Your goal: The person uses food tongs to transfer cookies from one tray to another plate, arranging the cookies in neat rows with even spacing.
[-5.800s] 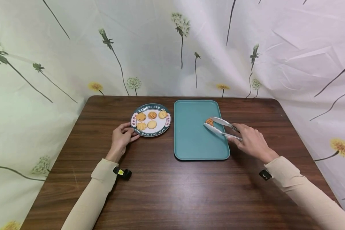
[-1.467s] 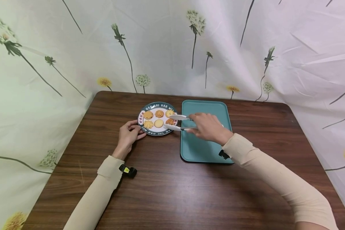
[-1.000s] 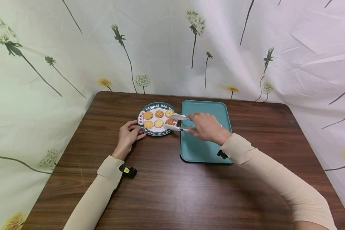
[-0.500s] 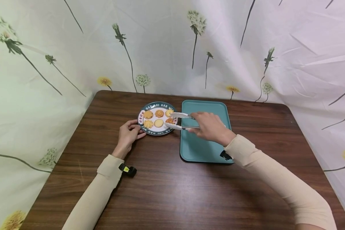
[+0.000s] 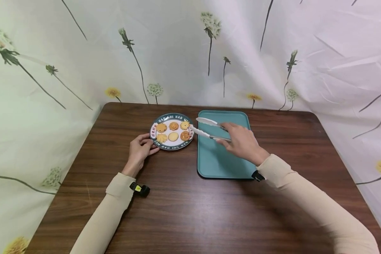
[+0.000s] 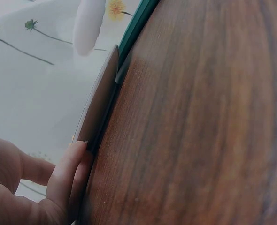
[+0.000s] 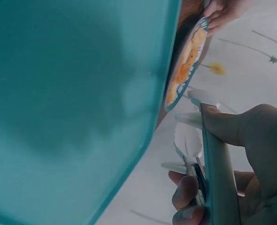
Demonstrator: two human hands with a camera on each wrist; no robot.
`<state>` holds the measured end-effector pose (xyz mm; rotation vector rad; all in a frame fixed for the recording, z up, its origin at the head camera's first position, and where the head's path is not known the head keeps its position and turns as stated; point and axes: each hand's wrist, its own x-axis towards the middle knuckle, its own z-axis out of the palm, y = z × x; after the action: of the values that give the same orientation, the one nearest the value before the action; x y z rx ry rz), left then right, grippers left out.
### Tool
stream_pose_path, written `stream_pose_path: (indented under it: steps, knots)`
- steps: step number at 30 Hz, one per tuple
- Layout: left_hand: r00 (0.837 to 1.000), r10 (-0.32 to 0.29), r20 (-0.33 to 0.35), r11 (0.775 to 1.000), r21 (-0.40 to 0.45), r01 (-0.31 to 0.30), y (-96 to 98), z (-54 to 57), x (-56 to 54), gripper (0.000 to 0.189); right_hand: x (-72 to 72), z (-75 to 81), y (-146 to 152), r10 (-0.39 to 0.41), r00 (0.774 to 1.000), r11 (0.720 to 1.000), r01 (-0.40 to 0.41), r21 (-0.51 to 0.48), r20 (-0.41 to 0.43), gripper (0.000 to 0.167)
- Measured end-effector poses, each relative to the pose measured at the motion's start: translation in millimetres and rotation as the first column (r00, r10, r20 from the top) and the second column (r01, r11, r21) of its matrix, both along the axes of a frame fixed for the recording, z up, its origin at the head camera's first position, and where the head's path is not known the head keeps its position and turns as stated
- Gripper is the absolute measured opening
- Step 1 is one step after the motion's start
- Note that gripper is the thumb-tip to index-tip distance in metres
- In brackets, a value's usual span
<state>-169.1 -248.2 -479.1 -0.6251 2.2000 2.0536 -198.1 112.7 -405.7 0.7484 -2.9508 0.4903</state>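
My right hand [image 5: 243, 143] grips metal tongs [image 5: 216, 137] with white tips. The tongs' arms are spread with nothing between them, over the left edge of the teal tray [image 5: 222, 160]; one tip overlaps the plate's right rim in the head view. My left hand [image 5: 139, 150] holds the near-left rim of the round plate [image 5: 173, 147] between thumb and fingers; the left wrist view shows the fingertips at its edge. Several cookies lie on the plate in two rows, among them a brown pretzel-like cookie [image 5: 185, 135] at the right and a swirled cookie [image 5: 173, 126].
Plate and tray stand side by side at the back of a dark wooden table [image 5: 177, 215]. Behind them hangs a white cloth [image 5: 177, 63] printed with dandelions. Both wrists wear black straps with small devices.
Earlier the tongs held the brown cookie over the tray, then over the plate's right side. Now that cookie lies on the plate, and the tongs have spread and shifted right. The left hand stays put.
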Motion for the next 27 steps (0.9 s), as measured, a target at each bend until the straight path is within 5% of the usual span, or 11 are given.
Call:
stream_pose_path:
  steps: [13, 27]
  knots:
    - [1.0, -0.001, -0.004, 1.0, 0.0, 0.001, -3.3, 2.1, -0.1, 0.052, 0.3, -24.2, 57.3, -0.174, 0.985, 0.98, 0.175, -0.099, 0.013, 0.066]
    - [1.0, 0.004, 0.002, 1.0, 0.005, -0.004, 0.3, 1.1, -0.7, 0.053, 11.5, -40.0, 105.2, -0.346, 0.938, 0.931, 0.344, -0.126, 0.006, 0.066]
